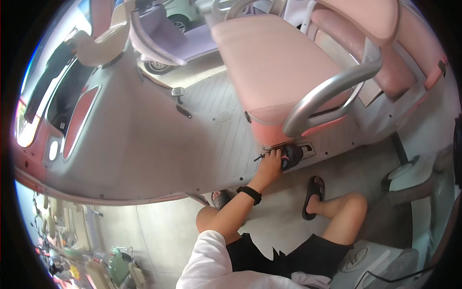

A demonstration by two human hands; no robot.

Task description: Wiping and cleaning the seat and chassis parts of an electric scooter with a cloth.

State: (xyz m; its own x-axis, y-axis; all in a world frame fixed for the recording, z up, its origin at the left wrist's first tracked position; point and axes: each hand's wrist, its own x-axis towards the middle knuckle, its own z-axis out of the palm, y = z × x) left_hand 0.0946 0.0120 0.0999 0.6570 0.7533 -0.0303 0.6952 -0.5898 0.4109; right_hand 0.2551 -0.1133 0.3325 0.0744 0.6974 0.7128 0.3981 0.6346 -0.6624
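My left hand (273, 160) has its fingers closed around a black handheld tool (293, 156) with a pinkish-red band and a thin dark piece sticking out on the left. It is held against the ribbed grey floor panel (225, 133) of a pink-and-grey small vehicle, just below the front corner of the pink seat cushion (278, 61). Beside the tool, a rectangular recess (309, 150) shows in the panel's edge. The exact type of the tool is unclear. A black watch is on my left wrist. My right hand is out of view.
Above the recess, a silver tubular armrest (325, 94) curves beside the seat. A pedal (177, 92) rises from the floor panel. A lilac vehicle (173, 39) stands beyond. Grey plastic seating (375, 263) is at lower right; green and beige items (119, 265) stand at lower left.
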